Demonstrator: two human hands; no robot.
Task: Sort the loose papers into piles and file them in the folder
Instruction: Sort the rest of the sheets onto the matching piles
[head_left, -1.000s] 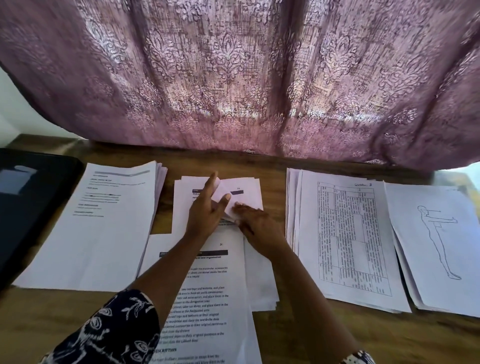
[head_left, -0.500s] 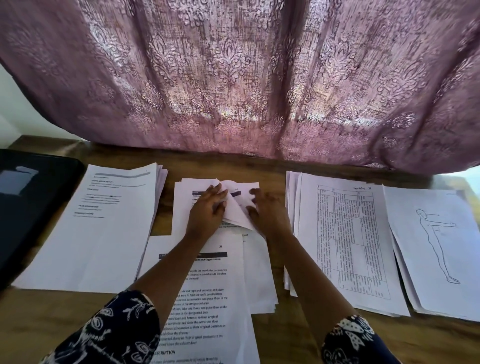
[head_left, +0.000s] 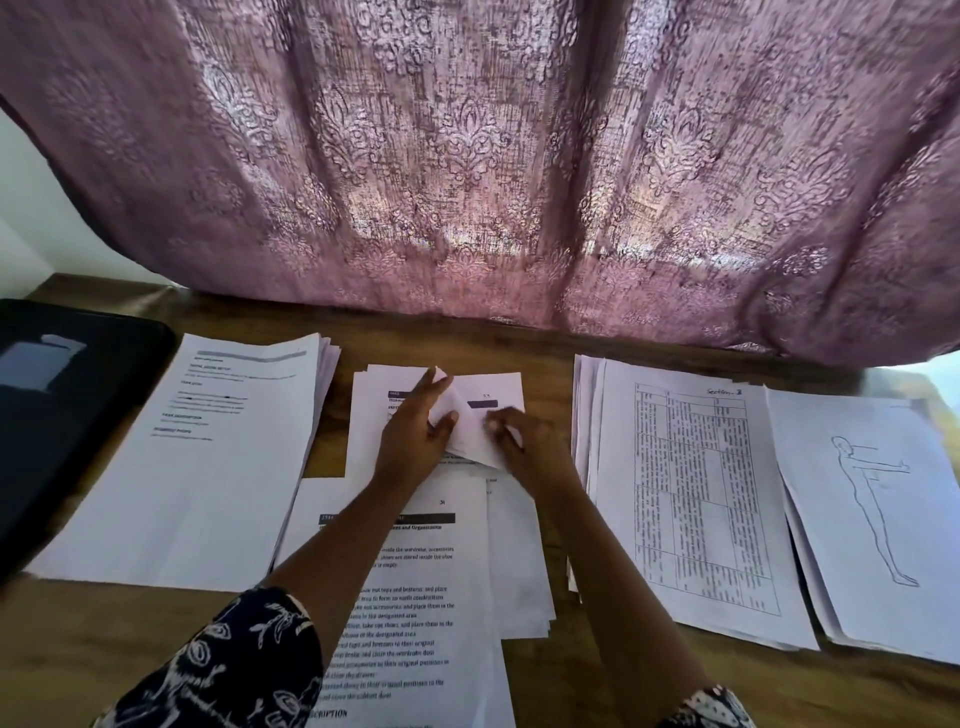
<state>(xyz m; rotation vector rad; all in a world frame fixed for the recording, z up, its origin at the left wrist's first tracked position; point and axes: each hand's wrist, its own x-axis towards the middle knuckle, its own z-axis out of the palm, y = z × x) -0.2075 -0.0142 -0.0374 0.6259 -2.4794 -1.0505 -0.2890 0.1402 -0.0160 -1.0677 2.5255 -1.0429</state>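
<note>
Several piles of white papers lie in a row on the wooden table. Both hands work at the far end of the middle pile, where the top sheet is lifted and folded back. My left hand holds this sheet's left side between thumb and fingers. My right hand pinches its right edge with curled fingers. A printed text sheet lies nearer me, partly under my forearms. The black folder lies shut at the far left.
A text pile sits left of the hands. To the right lie a pile topped by a table sheet and a pile topped by a figure drawing. A purple curtain hangs along the table's far edge.
My right hand slid to the far right of the folded sheet, then came back toward me and pinches it. My left hand stays on the flap, its fingers now spread wider.
</note>
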